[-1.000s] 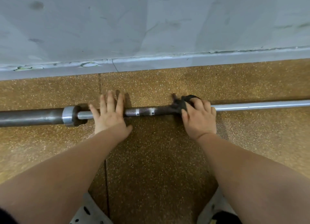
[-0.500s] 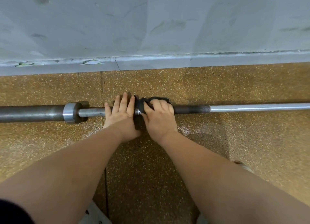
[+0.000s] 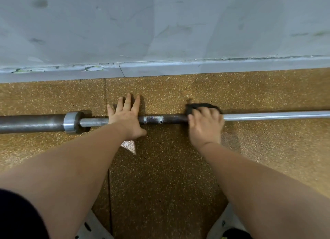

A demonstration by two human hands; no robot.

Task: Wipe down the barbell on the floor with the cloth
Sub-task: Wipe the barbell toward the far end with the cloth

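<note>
My right fingers (image 3: 203, 113) curl tight around a dark cloth (image 3: 200, 106), pinning it on the barbell (image 3: 167, 118); right hand (image 3: 205, 126) blurred. My left fingers (image 3: 127, 103) lie flat and spread, pointing to 12 o'clock, left hand (image 3: 125, 120) pressing the bar, gripping nothing. The barbell runs from 9 to 3 o'clock across the speckled brown floor (image 3: 160, 167), collar (image 3: 70, 121) at 9 of my left hand. Grey wall (image 3: 160, 24) at 12.
</note>
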